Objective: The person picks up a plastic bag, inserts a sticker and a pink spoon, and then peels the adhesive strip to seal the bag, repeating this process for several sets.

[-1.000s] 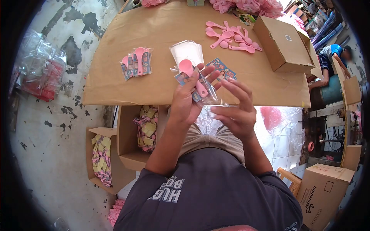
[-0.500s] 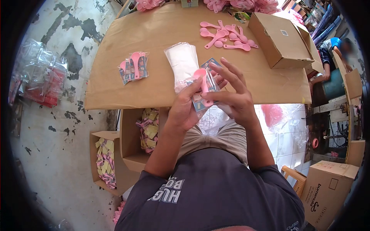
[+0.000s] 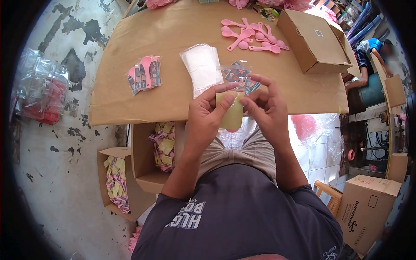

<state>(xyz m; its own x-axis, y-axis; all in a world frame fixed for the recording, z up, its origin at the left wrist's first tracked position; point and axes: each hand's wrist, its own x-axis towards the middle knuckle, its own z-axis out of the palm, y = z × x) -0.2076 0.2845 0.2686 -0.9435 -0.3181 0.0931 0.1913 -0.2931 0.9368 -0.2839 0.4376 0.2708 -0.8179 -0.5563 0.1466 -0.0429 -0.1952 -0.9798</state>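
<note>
My left hand (image 3: 209, 113) pinches the left side of a small clear packet (image 3: 234, 113) whose yellowish-green side faces up. A bit of pink spoon shows at its lower end. At the packet's upper right, my right hand (image 3: 268, 108) has thumb and finger closed on its edge. Just beyond my hands lie blue printed cards (image 3: 237, 73) under clear plastic. To their left is a stack of white-looking clear bags (image 3: 201, 65). Farther left, filled packets (image 3: 145, 76) with pink spoons rest on the brown table (image 3: 173, 39). Loose pink spoons (image 3: 249, 34) lie at the back.
A cardboard box (image 3: 312, 41) stands at the table's right rear. Below the table's left part, open boxes (image 3: 141, 173) hold many packets. Plastic bags (image 3: 43, 86) are at the far left. Another person (image 3: 368, 52) is at the far right, beside a green drum (image 3: 375, 93).
The packet has been turned over: its pink spoon and blue card faced up before, now the yellowish-green side does. Both hands have closed in around its upper end.
</note>
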